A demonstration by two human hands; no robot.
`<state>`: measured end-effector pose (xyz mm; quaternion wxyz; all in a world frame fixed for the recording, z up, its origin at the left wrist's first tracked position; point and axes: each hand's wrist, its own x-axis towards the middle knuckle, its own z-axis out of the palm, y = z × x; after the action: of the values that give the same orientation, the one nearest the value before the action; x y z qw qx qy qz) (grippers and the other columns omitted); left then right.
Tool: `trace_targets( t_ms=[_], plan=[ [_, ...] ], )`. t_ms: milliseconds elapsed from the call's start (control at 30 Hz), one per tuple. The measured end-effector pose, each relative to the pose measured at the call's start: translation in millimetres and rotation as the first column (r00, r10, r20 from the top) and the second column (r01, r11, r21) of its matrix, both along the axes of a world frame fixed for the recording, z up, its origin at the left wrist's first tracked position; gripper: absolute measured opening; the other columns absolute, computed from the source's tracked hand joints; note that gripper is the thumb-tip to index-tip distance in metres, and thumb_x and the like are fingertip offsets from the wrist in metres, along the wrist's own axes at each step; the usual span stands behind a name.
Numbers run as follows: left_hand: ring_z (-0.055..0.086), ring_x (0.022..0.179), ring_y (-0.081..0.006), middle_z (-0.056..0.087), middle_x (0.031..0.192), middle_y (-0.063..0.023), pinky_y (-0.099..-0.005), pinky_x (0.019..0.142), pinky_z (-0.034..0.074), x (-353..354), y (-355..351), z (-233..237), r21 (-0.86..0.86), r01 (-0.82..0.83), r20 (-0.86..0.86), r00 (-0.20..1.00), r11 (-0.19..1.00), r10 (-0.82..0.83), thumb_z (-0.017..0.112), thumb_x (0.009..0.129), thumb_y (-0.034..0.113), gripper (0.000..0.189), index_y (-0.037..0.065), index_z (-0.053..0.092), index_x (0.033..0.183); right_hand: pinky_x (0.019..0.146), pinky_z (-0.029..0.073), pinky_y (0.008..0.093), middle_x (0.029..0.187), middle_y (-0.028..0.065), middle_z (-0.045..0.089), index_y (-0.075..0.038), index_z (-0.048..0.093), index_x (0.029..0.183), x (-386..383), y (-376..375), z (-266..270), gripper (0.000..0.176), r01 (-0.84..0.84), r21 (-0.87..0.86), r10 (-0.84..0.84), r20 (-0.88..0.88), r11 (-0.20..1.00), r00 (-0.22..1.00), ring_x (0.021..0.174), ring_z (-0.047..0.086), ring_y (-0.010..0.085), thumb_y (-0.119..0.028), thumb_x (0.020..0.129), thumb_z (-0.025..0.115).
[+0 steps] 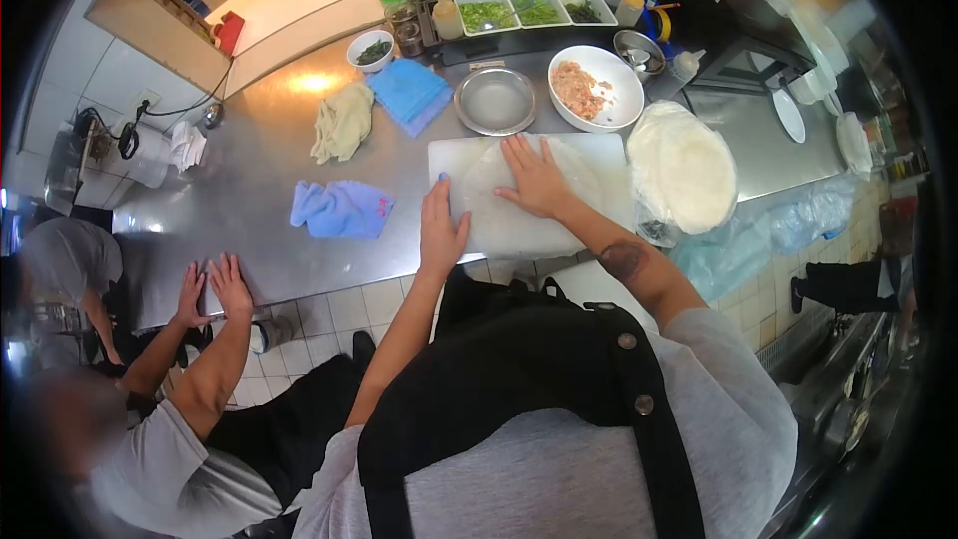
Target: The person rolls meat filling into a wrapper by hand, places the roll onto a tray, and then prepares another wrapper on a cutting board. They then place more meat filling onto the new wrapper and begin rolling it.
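Observation:
A thin round wrapper sheet (489, 190) lies flat on the white cutting board (599, 152). My right hand (536, 180) presses flat on the middle of the sheet, fingers spread. My left hand (442, 228) rests open on the sheet's left edge at the board's near corner. Neither hand holds anything. A stack of round wrappers in plastic (689, 170) sits just right of the board. A white bowl of minced filling (596, 88) stands behind the board.
An empty metal bowl (495, 100) sits beside the filling bowl. Trays of chopped ingredients (519, 0) line the back. Blue cloths (342, 210) (409, 92) and a beige cloth (342, 122) lie on the steel counter. Another person's hands (212, 289) rest on the counter's left edge.

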<state>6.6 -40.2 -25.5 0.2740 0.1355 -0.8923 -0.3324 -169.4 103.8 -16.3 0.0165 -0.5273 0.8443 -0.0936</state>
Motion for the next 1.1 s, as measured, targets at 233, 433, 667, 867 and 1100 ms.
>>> trace_targets(
  t_ms=[233,433,667,867,1100],
  plan=[
    [0.049,0.117,-0.0407,0.049,0.13,-0.0243,-0.0428,0.102,0.039,4.0,-0.3,4.5,0.133,-0.007,-0.094,0.995,0.991,0.02,0.053,0.09,0.009,0.047,-0.003,0.043,0.134,0.115,0.015,0.0557,0.155,0.0174,0.025,0.002,0.026,0.147,62.1,3.5,-0.5,0.083,-0.517,0.012,0.513,0.114,0.856,0.851,0.144,0.023,0.0289,-0.054,0.09,0.05],
    [0.049,0.118,-0.0404,0.05,0.128,-0.0246,-0.0423,0.102,0.038,3.0,2.0,0.2,0.097,-0.01,-0.056,0.998,0.995,0.016,0.048,0.093,0.013,0.042,-0.004,0.045,0.131,0.116,0.014,0.0539,0.153,0.023,0.025,0.005,0.026,0.146,-3.1,-7.7,-0.1,0.086,-0.029,0.004,0.028,0.023,1.0,0.999,0.144,0.022,0.033,-0.057,0.09,0.049],
    [0.051,0.116,-0.0398,0.051,0.127,-0.0244,-0.0418,0.101,0.039,2.4,-0.9,-11.0,0.022,0.006,-0.056,0.998,1.0,-0.004,0.046,0.094,0.015,0.04,-0.005,0.047,0.128,0.117,0.011,0.052,0.153,0.0244,0.025,0.006,0.027,0.146,62.7,-5.0,-8.5,0.087,-0.266,-0.038,0.268,0.085,0.963,0.96,0.145,0.021,0.0332,-0.057,0.09,0.048],
    [0.052,0.115,-0.0399,0.053,0.124,-0.0243,-0.0417,0.1,0.04,3.6,1.4,-9.8,0.003,0.002,-0.01,1.0,1.0,-0.002,0.045,0.093,0.013,0.038,-0.005,0.048,0.126,0.117,0.01,0.0524,0.152,0.027,0.024,0.009,0.027,0.144,42.0,39.0,-10.4,0.092,0.134,-0.042,-0.13,0.089,0.99,0.988,0.144,0.02,0.0353,-0.06,0.088,0.049],
    [0.049,0.112,-0.0412,0.053,0.121,-0.0245,-0.0447,0.1,0.038,1.8,2.8,-3.7,-0.016,0.011,0.005,1.0,1.0,-0.011,0.052,0.088,0.008,0.038,-0.005,0.049,0.124,0.112,0.025,0.0526,0.142,0.0335,0.036,0.011,0.037,0.138,20.7,113.2,52.6,0.091,0.599,0.354,-0.59,-0.148,0.718,0.794,0.135,0.036,0.0406,-0.058,0.083,0.059]
  ],
)
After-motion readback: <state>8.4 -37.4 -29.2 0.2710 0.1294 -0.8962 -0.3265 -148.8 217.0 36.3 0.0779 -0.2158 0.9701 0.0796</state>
